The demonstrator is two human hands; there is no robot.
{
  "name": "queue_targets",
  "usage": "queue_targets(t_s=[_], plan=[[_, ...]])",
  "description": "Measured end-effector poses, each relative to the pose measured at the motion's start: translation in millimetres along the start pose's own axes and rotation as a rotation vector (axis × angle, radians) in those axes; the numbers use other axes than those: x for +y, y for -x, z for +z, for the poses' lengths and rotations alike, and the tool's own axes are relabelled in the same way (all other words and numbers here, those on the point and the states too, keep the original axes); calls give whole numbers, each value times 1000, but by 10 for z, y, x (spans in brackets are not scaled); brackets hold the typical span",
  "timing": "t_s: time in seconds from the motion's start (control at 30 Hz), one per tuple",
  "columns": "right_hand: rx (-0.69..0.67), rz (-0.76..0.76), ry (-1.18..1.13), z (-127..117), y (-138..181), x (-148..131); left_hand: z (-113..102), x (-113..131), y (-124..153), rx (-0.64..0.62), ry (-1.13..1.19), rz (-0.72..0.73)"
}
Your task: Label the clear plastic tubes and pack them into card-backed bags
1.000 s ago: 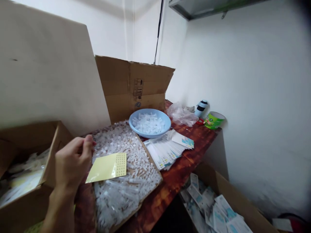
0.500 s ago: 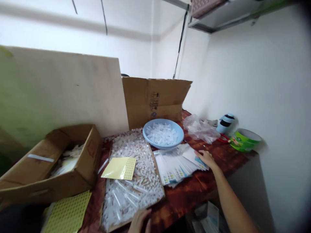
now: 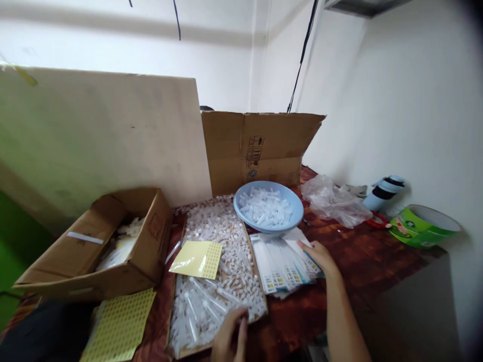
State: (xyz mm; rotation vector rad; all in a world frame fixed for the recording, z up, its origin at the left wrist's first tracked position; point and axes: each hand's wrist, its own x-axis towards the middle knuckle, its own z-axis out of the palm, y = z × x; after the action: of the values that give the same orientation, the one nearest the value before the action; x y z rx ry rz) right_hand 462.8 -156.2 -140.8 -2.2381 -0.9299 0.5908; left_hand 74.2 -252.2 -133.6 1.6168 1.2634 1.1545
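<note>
My right hand [image 3: 317, 255] lies flat, fingers out, on a fanned stack of white packets [image 3: 281, 261] on the red-brown table. My left hand [image 3: 228, 334] rests at the near edge of a flat cardboard tray [image 3: 217, 281] heaped with small clear plastic tubes; its fingers are curled among them and I cannot make out what they hold. A yellow sticker sheet [image 3: 196, 259] lies on the tubes. A blue bowl [image 3: 268, 207] of more tubes stands just behind the packets.
An open cardboard box [image 3: 94, 251] sits at the left, another yellow sheet [image 3: 121, 327] in front of it. A folded carton [image 3: 256, 148] and a board stand behind. Crumpled plastic [image 3: 334, 203], a bottle [image 3: 383, 191] and a green cup [image 3: 424, 231] lie right.
The view swung left and back from the table. My left hand left the sticker sheet and dropped to the tray's near edge. My right hand came in and settled on the packets.
</note>
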Motion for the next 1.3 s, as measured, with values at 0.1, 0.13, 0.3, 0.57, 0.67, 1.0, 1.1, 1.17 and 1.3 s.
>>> queue_targets(t_s=[0.1, 0.13, 0.3, 0.57, 0.67, 1.0, 1.1, 1.17, 1.3], plan=[[-31, 9, -95, 49, 135, -34, 207, 165, -537, -163, 34, -22], [-36, 13, -129, 78, 194, -45, 322, 206, -726, -206, 20, -16], [-71, 5, -276, 275, 523, -171, 1036, 235, -1282, -302, -30, -86], [16, 32, -222, 383, 641, -349, 1188, 185, -1109, -156, -22, -129], [-1, 41, -231, 379, 636, -366, 1184, 158, -1027, -193, -23, -129], [-12, 17, -205, 380, 712, -357, 1394, 221, -916, -187, -66, -64], [9, 9, -111, 372, 710, -408, 1264, 202, -946, -152, 108, -67], [18, -9, -49, 399, 745, -475, 1164, 171, -968, -118, 238, -133], [8, -74, 26, 460, 877, -622, 1037, 119, -973, -71, 303, -212]])
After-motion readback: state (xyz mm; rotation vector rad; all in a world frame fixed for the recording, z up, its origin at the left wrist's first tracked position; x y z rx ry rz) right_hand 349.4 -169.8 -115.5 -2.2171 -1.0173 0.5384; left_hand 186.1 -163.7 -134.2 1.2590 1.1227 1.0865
